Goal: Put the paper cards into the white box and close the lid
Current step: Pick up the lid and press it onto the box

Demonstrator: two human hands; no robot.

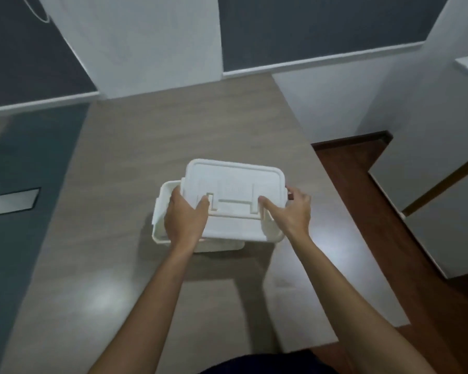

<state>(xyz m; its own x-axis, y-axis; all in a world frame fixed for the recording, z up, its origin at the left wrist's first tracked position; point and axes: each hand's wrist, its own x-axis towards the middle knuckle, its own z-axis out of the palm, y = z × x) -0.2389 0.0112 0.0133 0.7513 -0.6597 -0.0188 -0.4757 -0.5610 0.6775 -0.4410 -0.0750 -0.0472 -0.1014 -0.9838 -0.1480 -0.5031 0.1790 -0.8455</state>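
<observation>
A white plastic box (160,211) stands on the grey wood-grain table (119,157), near its right half. Its white lid (235,182), with a moulded handle on top, is held tilted over the box, shifted to the right so the box's left rim shows. My left hand (185,217) grips the lid's left side, thumb on top. My right hand (292,209) grips its right side, fingers curled over the edge. White fills the box's near part under the lid; I cannot tell whether it is the paper cards.
The table's right edge runs diagonally near the box, with reddish-brown wooden floor (362,206) beyond it. White walls and a dark panel stand behind the table. A teal strip (25,211) with a white slot lies along the table's left side.
</observation>
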